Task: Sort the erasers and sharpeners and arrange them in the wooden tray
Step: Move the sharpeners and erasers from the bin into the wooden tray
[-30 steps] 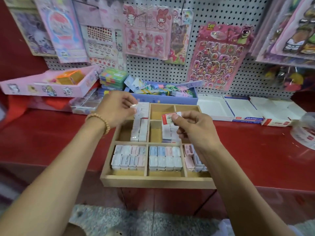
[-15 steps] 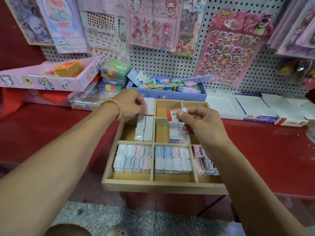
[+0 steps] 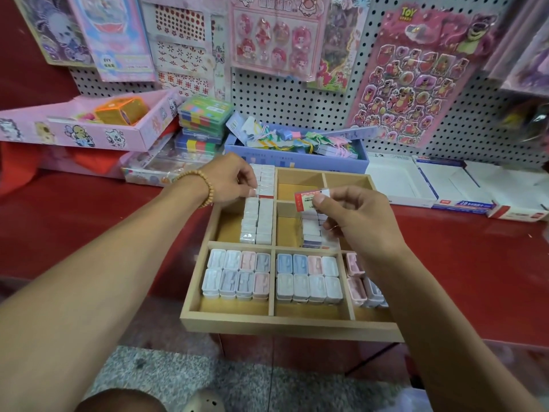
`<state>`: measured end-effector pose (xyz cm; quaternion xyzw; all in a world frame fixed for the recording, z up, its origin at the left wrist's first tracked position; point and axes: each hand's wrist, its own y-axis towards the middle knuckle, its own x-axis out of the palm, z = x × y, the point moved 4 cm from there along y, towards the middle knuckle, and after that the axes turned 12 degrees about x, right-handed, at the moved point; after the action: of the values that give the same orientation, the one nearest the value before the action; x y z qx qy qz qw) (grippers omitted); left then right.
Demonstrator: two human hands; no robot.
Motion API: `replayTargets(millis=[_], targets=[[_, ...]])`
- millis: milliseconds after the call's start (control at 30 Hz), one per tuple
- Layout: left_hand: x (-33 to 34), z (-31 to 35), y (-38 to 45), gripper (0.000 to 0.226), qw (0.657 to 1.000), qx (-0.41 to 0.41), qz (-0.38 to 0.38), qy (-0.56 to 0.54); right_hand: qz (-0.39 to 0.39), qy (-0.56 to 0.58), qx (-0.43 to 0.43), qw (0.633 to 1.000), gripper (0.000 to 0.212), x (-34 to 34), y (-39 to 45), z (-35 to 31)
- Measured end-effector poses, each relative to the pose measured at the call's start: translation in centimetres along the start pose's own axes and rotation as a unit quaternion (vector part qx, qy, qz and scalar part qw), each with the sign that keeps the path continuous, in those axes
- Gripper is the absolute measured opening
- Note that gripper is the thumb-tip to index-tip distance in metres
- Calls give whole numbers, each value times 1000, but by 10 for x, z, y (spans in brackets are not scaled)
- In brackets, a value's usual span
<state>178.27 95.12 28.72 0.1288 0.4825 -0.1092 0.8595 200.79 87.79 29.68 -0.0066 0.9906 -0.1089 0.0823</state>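
I see both forearms reaching in from the lower corners toward the tray [image 3: 285,321] at frame centre, on the red counter [image 3: 463,263]. Left hand [image 3: 228,179], beaded wrist, fingers curled down pinching an eraser [image 3: 265,190] in the tray's upper-left compartment row. Right hand [image 3: 356,215] raised over the middle compartments, thumb and forefinger pinching a red-white eraser [image 3: 312,199] above the stack [image 3: 315,233]. Pastel sharpeners [image 3: 237,276] fill the lower compartments.
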Motion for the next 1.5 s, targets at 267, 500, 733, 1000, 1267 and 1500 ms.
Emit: replayTargets(millis=[267, 500, 733, 1000, 1267, 1500], targets=[[-10, 0, -1, 7, 999, 20, -34, 23, 1, 2, 6, 1000, 19, 2, 5, -1], [-44, 5, -27, 9, 998, 33, 43, -45, 0, 10, 6, 1000, 17, 9, 3, -1], [-19, 6, -38, 5, 997, 22, -8, 71, -2, 7, -9, 1000, 20, 13, -6, -5], [-8, 5, -32, 7, 995, 8, 36, 89, -2, -3, -10, 1000, 24, 18, -1, -8], [-22, 39, -40, 8, 938, 10, 114, -327, -4, 56, 14, 998, 22, 32, 11, -3], [-35, 43, -32, 22, 930, 43, 121, -344, -39, 58, 28, 997, 17, 37, 9, -10]])
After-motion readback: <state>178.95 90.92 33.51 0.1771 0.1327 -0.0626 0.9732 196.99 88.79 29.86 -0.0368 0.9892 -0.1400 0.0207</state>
